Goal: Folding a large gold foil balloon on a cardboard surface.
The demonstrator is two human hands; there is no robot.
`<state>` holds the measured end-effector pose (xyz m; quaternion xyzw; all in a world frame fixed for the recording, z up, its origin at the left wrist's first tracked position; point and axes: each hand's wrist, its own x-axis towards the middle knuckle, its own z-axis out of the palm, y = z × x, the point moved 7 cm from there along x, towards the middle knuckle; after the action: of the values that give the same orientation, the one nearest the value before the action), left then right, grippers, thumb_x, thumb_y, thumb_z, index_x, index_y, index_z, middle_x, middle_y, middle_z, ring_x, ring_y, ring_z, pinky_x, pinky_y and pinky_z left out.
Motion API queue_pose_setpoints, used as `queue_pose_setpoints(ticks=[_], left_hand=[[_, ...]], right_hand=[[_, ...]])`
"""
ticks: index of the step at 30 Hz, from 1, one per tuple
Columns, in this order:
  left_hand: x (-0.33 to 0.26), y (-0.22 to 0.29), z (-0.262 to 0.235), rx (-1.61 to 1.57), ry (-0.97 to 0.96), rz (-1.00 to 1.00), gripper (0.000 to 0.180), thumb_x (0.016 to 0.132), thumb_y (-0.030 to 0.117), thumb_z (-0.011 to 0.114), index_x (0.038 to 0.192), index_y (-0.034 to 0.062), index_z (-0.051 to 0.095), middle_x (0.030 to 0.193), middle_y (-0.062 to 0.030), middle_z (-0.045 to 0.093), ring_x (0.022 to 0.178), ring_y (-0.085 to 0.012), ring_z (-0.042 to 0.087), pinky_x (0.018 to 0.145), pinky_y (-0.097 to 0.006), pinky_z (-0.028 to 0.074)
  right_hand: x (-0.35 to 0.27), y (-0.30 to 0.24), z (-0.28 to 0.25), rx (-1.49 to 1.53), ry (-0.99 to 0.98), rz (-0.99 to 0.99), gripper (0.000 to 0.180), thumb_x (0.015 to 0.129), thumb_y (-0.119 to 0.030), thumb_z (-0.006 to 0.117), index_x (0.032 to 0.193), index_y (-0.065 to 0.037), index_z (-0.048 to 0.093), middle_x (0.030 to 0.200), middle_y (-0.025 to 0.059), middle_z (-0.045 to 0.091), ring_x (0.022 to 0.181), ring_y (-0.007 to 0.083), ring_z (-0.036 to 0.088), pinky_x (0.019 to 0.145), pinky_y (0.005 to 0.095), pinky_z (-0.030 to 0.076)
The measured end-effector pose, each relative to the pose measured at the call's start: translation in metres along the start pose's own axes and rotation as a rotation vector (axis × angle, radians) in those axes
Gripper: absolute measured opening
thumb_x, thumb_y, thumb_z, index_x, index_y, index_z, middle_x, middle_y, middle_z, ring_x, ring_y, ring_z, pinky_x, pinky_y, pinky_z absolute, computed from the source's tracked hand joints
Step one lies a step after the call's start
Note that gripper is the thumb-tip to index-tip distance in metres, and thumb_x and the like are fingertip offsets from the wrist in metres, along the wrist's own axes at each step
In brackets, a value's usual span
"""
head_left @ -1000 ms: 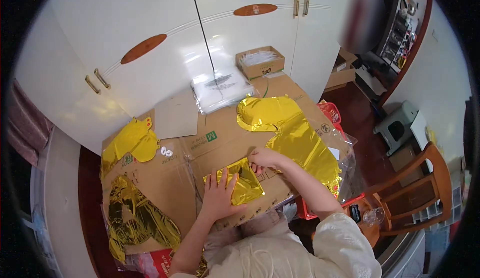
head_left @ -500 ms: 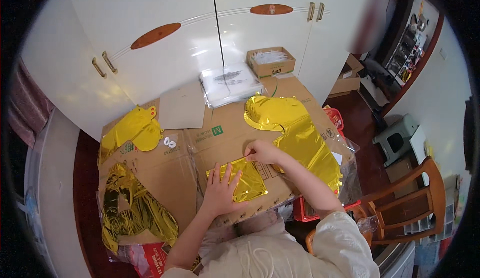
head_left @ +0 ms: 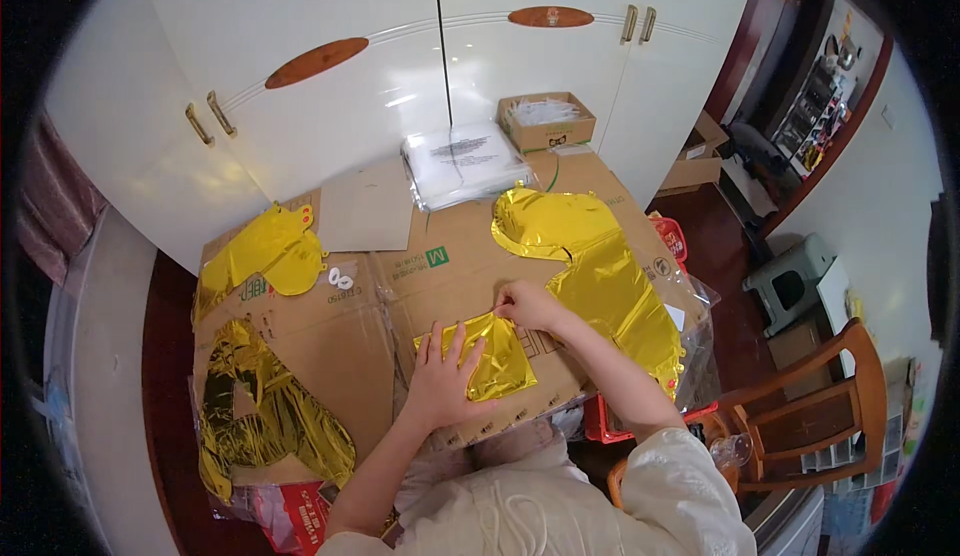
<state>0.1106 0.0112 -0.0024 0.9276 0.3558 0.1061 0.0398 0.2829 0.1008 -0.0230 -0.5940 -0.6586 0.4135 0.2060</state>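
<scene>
Left hand (head_left: 443, 381) lies flat, pinning gold foil (head_left: 490, 358) to cardboard (head_left: 330, 341); right hand (head_left: 527, 304) pinches its upper edge, keeping it taut.

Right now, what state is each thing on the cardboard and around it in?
Small gold foil piece: folded flat, pinned on the cardboard.
Left hand: flat, fingers spread on the foil.
Right hand: pinching the foil's top corner.
Large gold foil balloon: deflated, lying flat.
Small cardboard box: open.
White cabinet doors: shut.
Stack of clear bags: lying flat.
</scene>
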Motion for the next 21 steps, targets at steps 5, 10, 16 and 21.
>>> queue_pose_setpoints(ticks=[5,10,16,21], left_hand=[[0.001,0.0,-0.001,-0.002,-0.011,0.0,0.101,0.067,0.071,0.067,0.143,0.0092,0.043,0.149,-0.0248,0.033,0.137,-0.0518,0.025,0.112,-0.062,0.02],[0.0,-0.001,0.002,0.002,-0.037,-0.025,0.104,0.067,0.072,0.067,0.144,0.0071,0.041,0.15,-0.0244,0.031,0.138,-0.0514,0.024,0.112,-0.062,0.019],[0.002,-0.001,0.006,0.019,-0.069,-0.021,0.107,0.069,0.076,0.063,0.144,0.0036,0.04,0.152,-0.0236,0.029,0.139,-0.0513,0.021,0.113,-0.062,0.017],[0.001,-0.003,0.007,0.009,-0.071,-0.042,0.11,0.068,0.079,0.06,0.145,0.0023,0.038,0.153,-0.0224,0.029,0.141,-0.0498,0.019,0.113,-0.061,0.016]], right_hand=[[-0.008,-0.009,0.0,-0.293,0.221,-0.128,0.021,0.081,-0.017,0.071,0.09,0.001,0.066,0.08,0.0199,0.067,0.076,0.0366,0.066,0.071,0.0445,0.053],[-0.03,-0.036,-0.002,-0.507,0.286,-0.134,0.035,0.084,-0.026,0.067,0.108,0.0,0.061,0.107,0.0209,0.064,0.1,0.0379,0.062,0.086,0.0459,0.05],[-0.068,-0.042,0.058,-0.868,0.209,-0.655,0.074,0.09,-0.049,0.056,0.139,0.004,0.041,0.149,0.0229,0.036,0.14,0.0378,0.032,0.115,0.0493,0.026],[-0.072,-0.038,0.058,-0.783,0.104,-0.513,0.097,0.088,-0.068,0.045,0.145,0.008,0.029,0.152,0.0306,0.024,0.144,0.0422,0.02,0.118,0.0498,0.018]])
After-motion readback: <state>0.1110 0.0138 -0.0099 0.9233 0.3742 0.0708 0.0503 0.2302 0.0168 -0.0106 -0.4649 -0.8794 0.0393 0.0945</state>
